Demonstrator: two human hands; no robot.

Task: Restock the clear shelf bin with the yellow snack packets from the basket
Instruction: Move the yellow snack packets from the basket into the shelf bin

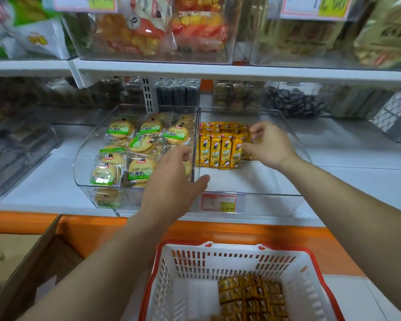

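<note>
Nearest, below the clear shelf bin (239,181), stands the white basket (188,262) with a red rim. In its right part lie stacked packets (252,295) of the yellow snack. A price tag (218,202) is fixed on the front wall of the bin. The left hand (171,181) rests over the left wall of the bin, the thumb on the bin's side. Its fingers (183,156) lie loosely on the other side, apart and holding nothing. In the rear half of the bin the yellow snack packets (218,149) stand upright in rows. At the right end of the rows the right hand (272,147) pinches some packets, its fingers clamped on them. Left of the bin, touching it, a second clear bin holds round biscuit packets (139,144). Above the bin runs the upper shelf (218,71) with more snack bags.
</note>
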